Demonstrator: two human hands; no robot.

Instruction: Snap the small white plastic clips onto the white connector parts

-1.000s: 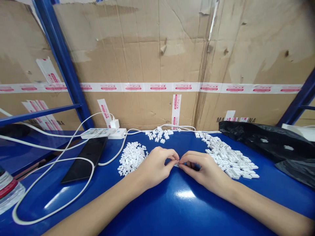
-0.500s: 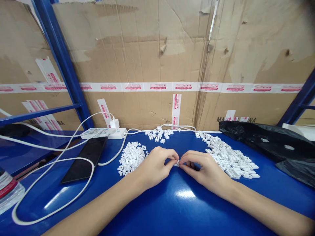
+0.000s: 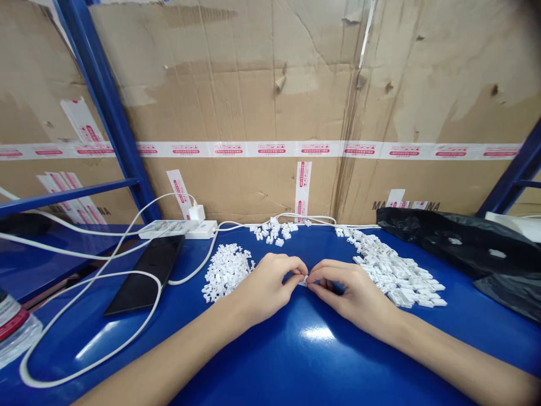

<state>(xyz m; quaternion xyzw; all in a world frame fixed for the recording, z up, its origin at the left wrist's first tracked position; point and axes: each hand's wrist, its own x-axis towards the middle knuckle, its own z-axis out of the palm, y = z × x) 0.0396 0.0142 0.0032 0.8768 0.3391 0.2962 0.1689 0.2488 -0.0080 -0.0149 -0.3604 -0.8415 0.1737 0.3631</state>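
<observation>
Fingertip to fingertip, my left hand (image 3: 274, 282) and my right hand (image 3: 349, 287) meet over the middle of the blue table. Both are closed in a pinch on a small white plastic piece (image 3: 305, 280), mostly covered by the fingers. Beside my left hand lies a pile of tiny white plastic parts (image 3: 226, 270). Next to my right hand spreads a heap of larger, flat white plastic pieces (image 3: 399, 270). A smaller group of white pieces (image 3: 274, 230) sits farther back, between the two piles.
A black phone (image 3: 147, 273) lies at the left among looped white cables, near a white power strip (image 3: 177, 228). A plastic bottle (image 3: 17, 327) stands at the left edge. Black plastic bags (image 3: 456, 242) lie at the right. Cardboard (image 3: 253, 113) forms the back wall.
</observation>
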